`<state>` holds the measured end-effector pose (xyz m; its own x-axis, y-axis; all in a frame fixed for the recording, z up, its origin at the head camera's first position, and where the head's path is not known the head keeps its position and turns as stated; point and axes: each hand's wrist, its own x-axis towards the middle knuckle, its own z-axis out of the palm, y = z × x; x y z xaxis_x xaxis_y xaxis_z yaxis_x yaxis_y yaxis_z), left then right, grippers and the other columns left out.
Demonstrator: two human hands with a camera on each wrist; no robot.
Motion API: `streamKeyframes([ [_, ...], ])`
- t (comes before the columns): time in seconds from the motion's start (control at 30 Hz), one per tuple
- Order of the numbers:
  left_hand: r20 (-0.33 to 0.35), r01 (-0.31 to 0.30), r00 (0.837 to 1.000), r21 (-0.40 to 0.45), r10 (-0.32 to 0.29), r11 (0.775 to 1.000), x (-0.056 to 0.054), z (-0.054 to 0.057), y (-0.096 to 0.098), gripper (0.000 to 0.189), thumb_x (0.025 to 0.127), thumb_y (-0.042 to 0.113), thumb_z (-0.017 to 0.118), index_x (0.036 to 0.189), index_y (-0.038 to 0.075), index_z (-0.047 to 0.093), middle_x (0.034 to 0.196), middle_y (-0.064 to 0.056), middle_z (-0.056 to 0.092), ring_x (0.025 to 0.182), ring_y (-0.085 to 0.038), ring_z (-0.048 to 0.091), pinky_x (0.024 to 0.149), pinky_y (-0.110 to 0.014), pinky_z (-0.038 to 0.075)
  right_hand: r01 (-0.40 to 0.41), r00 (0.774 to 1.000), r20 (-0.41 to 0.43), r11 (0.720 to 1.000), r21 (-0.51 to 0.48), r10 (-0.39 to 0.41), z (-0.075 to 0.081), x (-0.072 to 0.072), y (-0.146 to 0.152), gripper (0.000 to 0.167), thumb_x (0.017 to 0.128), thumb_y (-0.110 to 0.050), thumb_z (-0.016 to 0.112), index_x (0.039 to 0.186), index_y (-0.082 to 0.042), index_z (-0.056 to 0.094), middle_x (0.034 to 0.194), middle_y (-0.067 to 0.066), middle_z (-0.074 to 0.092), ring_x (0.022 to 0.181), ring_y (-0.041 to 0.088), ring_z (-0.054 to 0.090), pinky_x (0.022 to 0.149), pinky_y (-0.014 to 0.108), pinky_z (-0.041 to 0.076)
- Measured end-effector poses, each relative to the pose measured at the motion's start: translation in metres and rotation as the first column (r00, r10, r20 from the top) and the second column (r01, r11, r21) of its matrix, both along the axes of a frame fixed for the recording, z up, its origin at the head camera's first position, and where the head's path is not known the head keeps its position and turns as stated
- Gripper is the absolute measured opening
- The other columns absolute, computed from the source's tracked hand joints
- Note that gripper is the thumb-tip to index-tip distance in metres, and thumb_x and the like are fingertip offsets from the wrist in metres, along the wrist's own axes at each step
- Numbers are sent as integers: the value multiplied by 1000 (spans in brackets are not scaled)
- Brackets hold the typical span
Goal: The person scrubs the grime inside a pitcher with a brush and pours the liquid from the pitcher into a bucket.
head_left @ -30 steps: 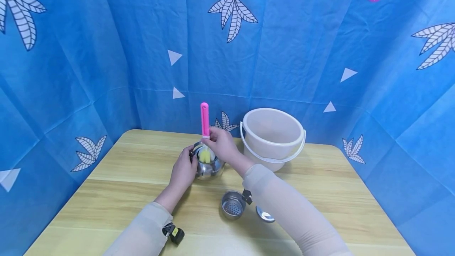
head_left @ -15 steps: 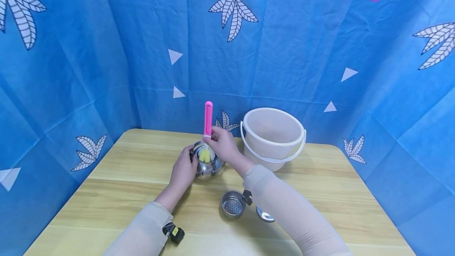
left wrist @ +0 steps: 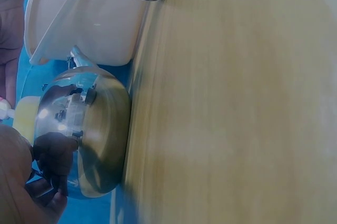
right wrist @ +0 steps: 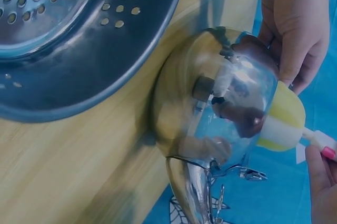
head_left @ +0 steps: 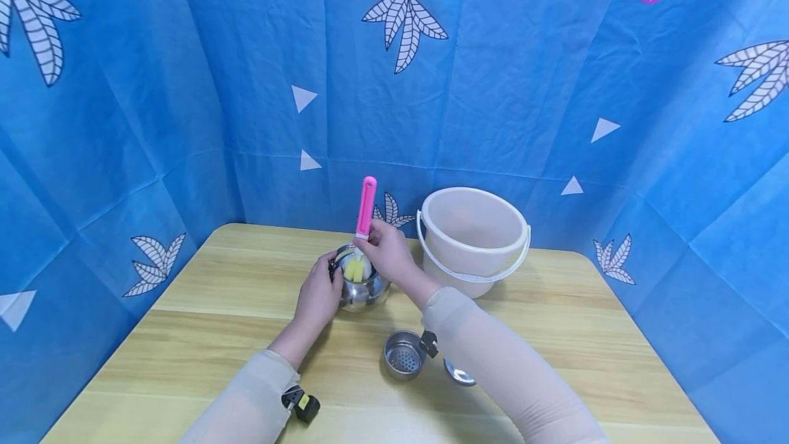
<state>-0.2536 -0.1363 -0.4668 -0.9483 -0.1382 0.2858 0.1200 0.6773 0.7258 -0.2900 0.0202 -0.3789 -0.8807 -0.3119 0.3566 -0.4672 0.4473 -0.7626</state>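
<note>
While your left hand [head_left: 319,291] grips the metal pot [head_left: 360,295] at its left side, fingers bent in against it and partly hidden from view, your right hand [head_left: 390,252] pinches the brush [head_left: 366,210] low down, around the white neck just under its pink grip. Its yellow and white sponge head [head_left: 354,268] sits partly in the pot's mouth, with some of it showing above the rim. Over the last second the pink grip has swung from nearly upright to a lean toward your right, though your hands and the pot have hardly shifted. That suggests you are working the sponge around inside the mouth, with the scrubbing still underway and your left hand serving as the anchor.

Further out, the pot's spout [right wrist: 197,197] points away from your left hand. The white bucket [head_left: 459,257] stands upright to the right of the pot and farther back, its handle hanging on the near side. Nearer you on the desk [head_left: 234,334] rests the perforated strainer cup [head_left: 403,356], and beside it a shiny metal disc [head_left: 459,371], perhaps the lid, partly covered by your right sleeve [head_left: 499,355]. Behind everything hangs a blue curtain [head_left: 382,115].
</note>
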Motion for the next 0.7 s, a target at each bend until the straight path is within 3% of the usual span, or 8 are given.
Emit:
streamKeyframes([
  [0.7, 12, 9, 1000, -3, -9, 1000, 1, 0, -1, 48, 105, 22, 49, 147, -1, 41, 142, -25, 52, 126, -42, 54, 106, -54, 45, 35, 999, 1, 999, -37, -35, -7, 2, 0, 22, 94, -13, 70, 114, -7, 64, 102, 7, 76, 87, 14, 71, 75, 24, 59],
])
